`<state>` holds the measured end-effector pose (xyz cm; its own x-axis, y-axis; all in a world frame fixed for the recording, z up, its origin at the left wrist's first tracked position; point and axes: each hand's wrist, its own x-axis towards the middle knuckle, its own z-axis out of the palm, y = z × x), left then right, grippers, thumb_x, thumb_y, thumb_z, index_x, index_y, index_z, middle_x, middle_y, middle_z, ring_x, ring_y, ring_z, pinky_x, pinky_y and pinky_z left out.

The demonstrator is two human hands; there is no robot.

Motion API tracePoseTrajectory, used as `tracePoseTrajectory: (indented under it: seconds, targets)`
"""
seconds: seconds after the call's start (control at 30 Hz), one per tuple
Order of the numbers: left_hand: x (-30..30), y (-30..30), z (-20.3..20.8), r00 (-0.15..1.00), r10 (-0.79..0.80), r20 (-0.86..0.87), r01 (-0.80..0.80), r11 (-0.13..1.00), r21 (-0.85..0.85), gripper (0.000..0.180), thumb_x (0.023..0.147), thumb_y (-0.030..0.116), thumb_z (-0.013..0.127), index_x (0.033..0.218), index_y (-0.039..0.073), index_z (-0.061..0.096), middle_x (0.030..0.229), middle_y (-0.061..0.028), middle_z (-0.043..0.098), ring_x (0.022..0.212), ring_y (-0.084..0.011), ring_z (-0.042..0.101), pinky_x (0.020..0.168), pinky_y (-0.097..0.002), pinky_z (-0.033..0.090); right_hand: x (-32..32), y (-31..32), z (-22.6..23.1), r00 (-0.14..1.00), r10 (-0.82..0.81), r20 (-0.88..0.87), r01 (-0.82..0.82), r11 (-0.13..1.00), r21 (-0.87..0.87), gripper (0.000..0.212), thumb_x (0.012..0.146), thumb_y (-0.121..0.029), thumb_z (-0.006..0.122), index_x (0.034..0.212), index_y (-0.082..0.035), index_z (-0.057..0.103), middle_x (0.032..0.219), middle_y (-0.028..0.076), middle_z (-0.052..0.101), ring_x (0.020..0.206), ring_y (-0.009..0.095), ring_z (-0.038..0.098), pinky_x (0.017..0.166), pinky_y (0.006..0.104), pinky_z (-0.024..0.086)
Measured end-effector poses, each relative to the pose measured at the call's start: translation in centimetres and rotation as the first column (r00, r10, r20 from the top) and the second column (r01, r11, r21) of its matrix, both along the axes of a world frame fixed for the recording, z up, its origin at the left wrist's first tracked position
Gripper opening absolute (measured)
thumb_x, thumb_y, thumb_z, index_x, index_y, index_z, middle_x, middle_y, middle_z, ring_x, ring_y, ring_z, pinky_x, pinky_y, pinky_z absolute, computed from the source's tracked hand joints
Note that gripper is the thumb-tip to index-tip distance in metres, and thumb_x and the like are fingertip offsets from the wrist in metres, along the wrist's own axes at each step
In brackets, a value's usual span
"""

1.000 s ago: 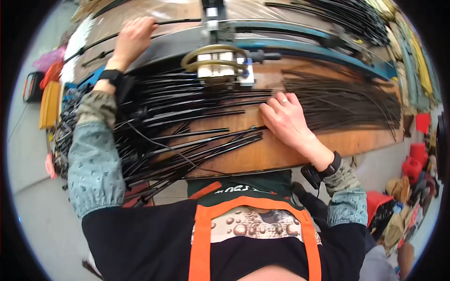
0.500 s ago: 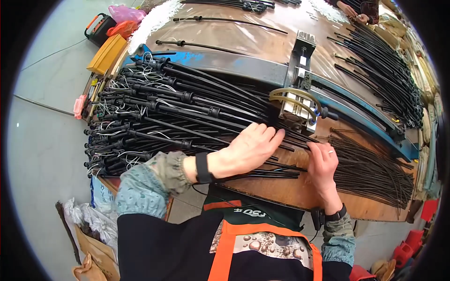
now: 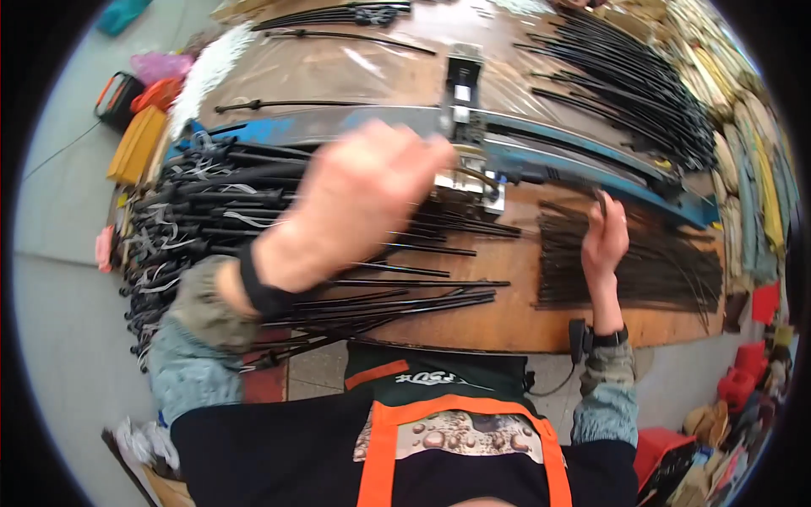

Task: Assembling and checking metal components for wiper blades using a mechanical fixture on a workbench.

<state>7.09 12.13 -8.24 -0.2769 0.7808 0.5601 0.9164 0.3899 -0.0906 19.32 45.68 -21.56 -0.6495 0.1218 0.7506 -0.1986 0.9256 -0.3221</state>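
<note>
Raised over the bundle of black rods (image 3: 241, 196), my left hand (image 3: 363, 182) is smeared by motion, so its fingers and anything in them cannot be read. My right hand (image 3: 606, 237) is closed, thumb and fingers pinched on the end of a thin black rod (image 3: 601, 199) right of the small metal clamping device (image 3: 465, 135). Most of that rod is blurred or hidden. White strings hang among the thick ends of the rods at the left. Several bare rod ends (image 3: 456, 297) stick out over the wooden table (image 3: 507, 325) in front of me.
A blue metal beam (image 3: 583, 156) crosses the table behind the device. Dark coiled springs or thin rods (image 3: 629, 262) lie at the right. Another pile of black rods (image 3: 634, 84) sits at the far right. White short pieces (image 3: 207, 76) and a yellow box (image 3: 137, 145) are at the left.
My left hand has left the rods and moved up and left. My right hand has risen away from the rod tips, to beside the device. The whole view has shifted.
</note>
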Motion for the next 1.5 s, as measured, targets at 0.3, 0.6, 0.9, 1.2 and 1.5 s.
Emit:
tracePoseTrajectory:
  seconds: [0.3, 0.6, 0.9, 1.2, 1.5]
  targets:
    - [-7.4, -5.4, 5.5, 0.984, 0.156, 0.082, -0.171, 0.96, 0.221, 0.021, 0.092, 0.007, 0.063, 0.113, 0.002, 0.064, 0.091, -0.0166, 0.065, 0.077, -0.0307, 0.063, 0.069, -0.0355, 0.05, -13.6, -7.4, 5.7, 0.845, 0.524, 0.106, -0.38, 0.729, -0.569, 0.017, 0.097, -0.015, 0.06, 0.107, -0.004, 0.068, 0.079, 0.002, 0.067, 0.077, 0.007, 0.062, 0.068, 0.0233, 0.049]
    - [-7.8, -11.5, 1.3, 0.91, 0.34, 0.236, -0.377, 0.916, 0.134, 0.023, 0.093, 0.008, 0.062, 0.116, 0.002, 0.065, 0.092, -0.0173, 0.065, 0.075, -0.031, 0.063, 0.068, -0.0342, 0.049, -20.3, -9.1, 4.8, 0.82, 0.549, 0.163, -0.529, 0.835, -0.15, 0.016, 0.086, -0.019, 0.072, 0.093, -0.005, 0.075, 0.08, 0.007, 0.068, 0.073, 0.017, 0.063, 0.067, 0.0296, 0.051]
    - [-10.4, -11.0, 0.1, 0.918, 0.306, 0.254, -0.348, 0.927, 0.142, 0.024, 0.093, 0.011, 0.063, 0.116, 0.004, 0.065, 0.092, -0.0174, 0.065, 0.076, -0.0335, 0.064, 0.068, -0.0368, 0.05, -21.3, -10.4, 5.7, 0.848, 0.385, 0.365, -0.49, 0.832, 0.261, 0.018, 0.083, -0.03, 0.074, 0.079, -0.013, 0.071, 0.07, 0.003, 0.065, 0.079, 0.022, 0.061, 0.087, 0.0387, 0.039]
    - [-12.5, -4.8, -4.9, 0.977, 0.168, 0.129, -0.154, 0.982, -0.107, 0.021, 0.089, 0.016, 0.063, 0.109, 0.014, 0.067, 0.083, -0.0107, 0.061, 0.079, -0.0317, 0.063, 0.067, -0.0409, 0.052, -10.5, 3.3, 4.2, 0.987, 0.001, 0.158, -0.065, 0.915, 0.399, 0.004, 0.085, -0.014, 0.069, 0.087, -0.01, 0.067, 0.08, 0.003, 0.066, 0.091, 0.024, 0.06, 0.094, 0.0376, 0.036]
    - [-13.7, 1.5, -8.5, 0.965, 0.001, 0.262, -0.005, 1.0, 0.013, 0.018, 0.093, 0.025, 0.06, 0.091, 0.007, 0.062, 0.08, -0.0117, 0.061, 0.079, -0.0325, 0.063, 0.07, -0.0427, 0.052, -8.4, 6.5, 3.4, 0.99, -0.038, 0.136, -0.005, 0.953, 0.303, 0.008, 0.089, -0.013, 0.067, 0.087, -0.006, 0.064, 0.079, 0.005, 0.062, 0.083, 0.025, 0.056, 0.08, 0.0364, 0.041]
